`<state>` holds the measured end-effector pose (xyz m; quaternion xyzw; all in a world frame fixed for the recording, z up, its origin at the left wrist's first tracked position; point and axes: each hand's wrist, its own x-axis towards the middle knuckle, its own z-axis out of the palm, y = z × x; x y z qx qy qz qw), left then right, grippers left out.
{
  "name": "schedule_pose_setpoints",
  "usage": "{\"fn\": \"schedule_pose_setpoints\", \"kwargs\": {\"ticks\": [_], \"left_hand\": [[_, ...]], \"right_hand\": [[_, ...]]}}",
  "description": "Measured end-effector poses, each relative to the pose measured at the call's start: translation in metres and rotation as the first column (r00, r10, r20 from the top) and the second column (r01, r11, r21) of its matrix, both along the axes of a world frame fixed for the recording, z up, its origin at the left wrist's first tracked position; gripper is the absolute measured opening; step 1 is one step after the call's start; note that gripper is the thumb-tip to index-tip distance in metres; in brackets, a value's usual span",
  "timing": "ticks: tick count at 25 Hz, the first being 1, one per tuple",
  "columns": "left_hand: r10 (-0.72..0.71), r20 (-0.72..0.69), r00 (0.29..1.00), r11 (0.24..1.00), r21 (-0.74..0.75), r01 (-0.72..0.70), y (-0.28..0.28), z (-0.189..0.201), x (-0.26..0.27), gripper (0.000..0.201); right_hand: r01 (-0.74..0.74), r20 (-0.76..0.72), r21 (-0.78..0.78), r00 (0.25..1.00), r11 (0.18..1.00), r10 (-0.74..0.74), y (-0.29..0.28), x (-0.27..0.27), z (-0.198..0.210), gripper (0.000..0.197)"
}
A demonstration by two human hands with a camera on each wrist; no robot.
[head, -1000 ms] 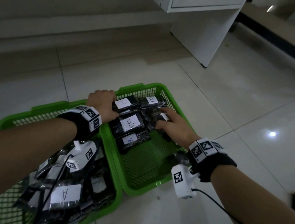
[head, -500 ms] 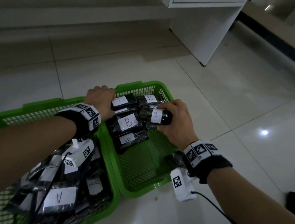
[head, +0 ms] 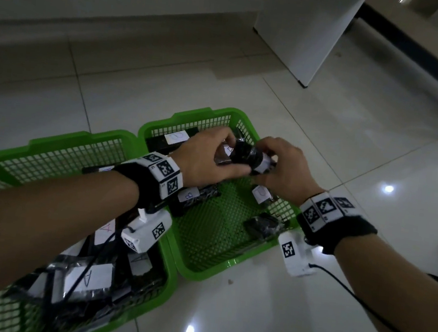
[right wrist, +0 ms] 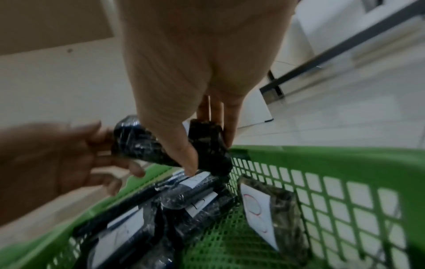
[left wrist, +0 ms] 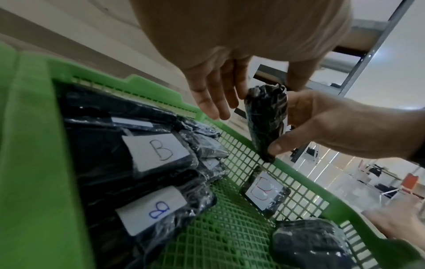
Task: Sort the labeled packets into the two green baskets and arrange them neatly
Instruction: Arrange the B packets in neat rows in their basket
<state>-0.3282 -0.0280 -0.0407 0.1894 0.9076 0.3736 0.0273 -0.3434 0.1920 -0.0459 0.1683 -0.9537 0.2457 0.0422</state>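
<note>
Two green baskets stand side by side on the floor. The left basket holds black packets with A labels. The right basket holds packets marked B along its left side, and another B packet leans on its right wall. Both hands hold one black wrapped packet above the far end of the right basket. My left hand grips its left end between thumb and fingers. My right hand pinches its right end, where the white label shows. The label's letter is hidden.
A crumpled black packet lies near the right basket's right wall, no label visible. A white cabinet stands beyond the baskets, a dark rail to its right. The right wrist camera's cable trails over the glossy tiles.
My right hand lifted a B packet out of the stack. My left hand left the basket's left side and took hold of the same packet. The camera view dropped closer.
</note>
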Motion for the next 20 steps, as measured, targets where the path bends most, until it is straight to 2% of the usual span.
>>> {"fn": "schedule_pose_setpoints", "kwargs": {"ticks": [2, 3, 4, 6, 7, 8, 10, 11, 13, 15, 17, 19, 20], "left_hand": [[-0.058, -0.018, 0.998, 0.991, -0.119, 0.055, 0.000, -0.004, 0.000, 0.081], [-0.082, -0.032, 0.996, 0.982, -0.176, 0.076, -0.002, -0.007, 0.000, 0.088], [-0.102, -0.046, 0.994, 0.972, -0.218, 0.089, -0.004, -0.011, -0.001, 0.084], [-0.131, -0.073, 0.989, 0.950, -0.296, 0.104, -0.006, -0.015, -0.004, 0.060], [-0.129, -0.077, 0.989, 0.939, -0.331, 0.097, -0.006, -0.015, -0.004, 0.051], [-0.112, -0.069, 0.991, 0.932, -0.354, 0.081, -0.006, -0.015, -0.003, 0.046], [-0.069, -0.068, 0.995, 0.919, -0.392, 0.037, -0.008, -0.015, -0.004, 0.041], [-0.053, -0.072, 0.996, 0.915, -0.402, 0.019, -0.009, -0.016, -0.003, 0.041], [-0.020, -0.062, 0.998, 0.915, -0.404, -0.007, -0.009, -0.016, -0.002, 0.044], [0.008, -0.027, 1.000, 0.913, -0.408, -0.019, -0.006, -0.016, -0.003, 0.050], [0.019, -0.007, 1.000, 0.903, -0.429, -0.020, 0.002, -0.020, -0.004, 0.052], [0.024, 0.007, 1.000, 0.883, -0.469, -0.018, 0.012, -0.025, -0.005, 0.054], [0.025, 0.023, 0.999, 0.873, -0.488, -0.010, 0.016, -0.028, -0.005, 0.056]], "right_hand": [[-0.032, 0.023, 0.012, 0.999, 0.999, 0.032, 0.003, 0.002, -0.004, 0.053], [-0.044, 0.046, 0.011, 0.998, 0.999, 0.043, 0.003, 0.003, -0.005, 0.054], [-0.054, 0.076, 0.018, 0.996, 0.998, 0.052, 0.003, 0.005, -0.006, 0.054], [-0.068, 0.127, 0.049, 0.990, 0.996, 0.061, 0.000, 0.009, -0.006, 0.058], [-0.072, 0.120, 0.138, 0.991, 0.988, 0.056, -0.002, 0.012, -0.007, 0.061], [-0.080, 0.080, 0.323, 0.995, 0.943, 0.057, -0.003, 0.014, -0.006, 0.062], [-0.087, 0.042, 0.697, 0.996, 0.712, 0.081, -0.005, 0.019, -0.007, 0.058], [-0.106, 0.075, 0.778, 0.994, 0.620, 0.076, -0.005, 0.021, -0.008, 0.053], [-0.151, 0.124, 0.826, 0.988, 0.542, 0.087, -0.005, 0.023, -0.005, 0.047], [-0.144, 0.096, 0.810, 0.989, 0.568, 0.114, -0.003, 0.023, 0.001, 0.049], [-0.069, 0.052, 0.708, 0.998, 0.702, 0.046, 0.008, 0.021, 0.010, 0.053], [0.001, 0.120, 0.518, 0.990, 0.855, -0.073, 0.021, 0.020, 0.014, 0.051], [0.013, 0.173, 0.450, 0.980, 0.893, -0.101, 0.025, 0.020, 0.013, 0.050]]}}
